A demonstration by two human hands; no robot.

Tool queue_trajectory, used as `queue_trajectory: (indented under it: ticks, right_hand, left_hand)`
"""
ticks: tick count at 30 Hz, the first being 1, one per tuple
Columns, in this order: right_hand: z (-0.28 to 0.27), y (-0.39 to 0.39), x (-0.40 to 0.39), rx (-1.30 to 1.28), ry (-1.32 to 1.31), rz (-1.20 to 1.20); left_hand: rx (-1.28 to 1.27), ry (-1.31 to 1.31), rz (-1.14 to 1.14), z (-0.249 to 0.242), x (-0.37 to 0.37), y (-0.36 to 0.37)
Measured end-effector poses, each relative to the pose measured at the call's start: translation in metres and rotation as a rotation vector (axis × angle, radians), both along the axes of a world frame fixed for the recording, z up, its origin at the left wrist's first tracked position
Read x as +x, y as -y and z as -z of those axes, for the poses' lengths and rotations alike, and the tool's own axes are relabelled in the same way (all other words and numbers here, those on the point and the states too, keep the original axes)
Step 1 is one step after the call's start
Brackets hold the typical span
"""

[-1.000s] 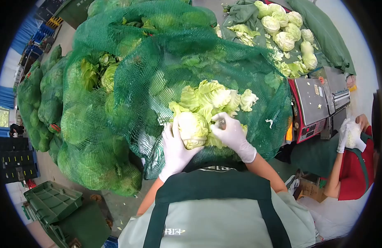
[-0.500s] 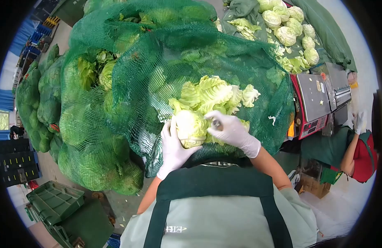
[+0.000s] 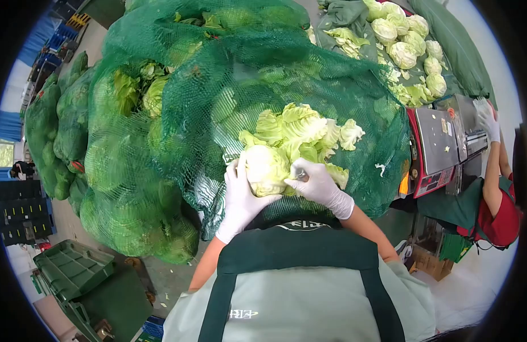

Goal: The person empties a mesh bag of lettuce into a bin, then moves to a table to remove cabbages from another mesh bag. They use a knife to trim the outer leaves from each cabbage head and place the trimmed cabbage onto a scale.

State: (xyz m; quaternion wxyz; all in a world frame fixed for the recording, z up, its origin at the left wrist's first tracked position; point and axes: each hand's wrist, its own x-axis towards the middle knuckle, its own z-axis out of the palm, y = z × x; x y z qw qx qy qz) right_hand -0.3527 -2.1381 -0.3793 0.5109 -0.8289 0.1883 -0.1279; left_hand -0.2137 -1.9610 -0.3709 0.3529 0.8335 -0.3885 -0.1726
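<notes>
A pale cabbage (image 3: 266, 170) rests against the green mesh in front of me. My left hand (image 3: 240, 196), in a white glove, wraps its left and lower side, thumb beneath. In my gloved right hand (image 3: 317, 183) is a small metal tool (image 3: 300, 172), its round grey end showing above the closed fingers; the rest is hidden in the fist. The right fingertips are at the cabbage's right side. Loose outer leaves (image 3: 300, 128) lie just behind the cabbage, on the green mesh bag (image 3: 366, 137).
More full mesh bags (image 3: 121, 171) crowd the left. Trimmed cabbages (image 3: 403, 54) lie on green cloth at the back right. A scale (image 3: 431, 139) stands on the right, where another person's gloved hand (image 3: 487, 119) reaches in. A green wheeled bin (image 3: 75, 268) is at lower left.
My right hand has come down against the cabbage's right side. My left hand keeps its hold. The other person's hand has moved up past the scale.
</notes>
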Motion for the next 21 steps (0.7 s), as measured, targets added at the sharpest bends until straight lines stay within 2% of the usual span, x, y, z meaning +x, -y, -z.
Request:
queue_trajectory:
  ticks: [2,3,6,11,13,15,18,20,21]
  right_hand:
    - [0.004,0.001,-0.005,0.050,0.014,0.137]
    - [0.003,0.011,-0.010,0.060,-0.108,0.181]
    - [0.004,0.043,-0.018,-0.284,-0.220,0.427]
    - [-0.017,-0.004,0.017,-0.141,0.028,0.098]
    - [-0.015,-0.012,0.026,0.173,-0.117,0.128]
    - [-0.019,-0.014,0.031,0.212,-0.140,0.066]
    - [-0.035,-0.015,0.031,0.326,-0.277,-0.072]
    - [-0.022,-0.015,0.035,0.489,-0.180,-0.063]
    - [-0.017,-0.012,0.038,0.609,-0.175,-0.032]
  left_hand:
    - [-0.019,-0.021,0.014,0.002,0.003,-0.003]
    - [-0.038,-0.047,0.016,0.004,0.005,-0.007]
    - [-0.077,-0.097,0.027,0.013,0.014,-0.017]
    - [-0.060,-0.095,0.048,0.011,0.012,-0.024]
    - [-0.275,-0.399,-0.135,0.020,-0.004,-0.027]
    - [-0.461,-0.736,-0.297,0.029,-0.018,-0.037]
    - [-0.496,-0.809,-0.314,0.051,-0.012,-0.050]
    - [-0.604,-1.079,-0.387,0.027,0.004,-0.047]
    - [-0.640,-1.237,-0.384,0.033,0.015,-0.055]
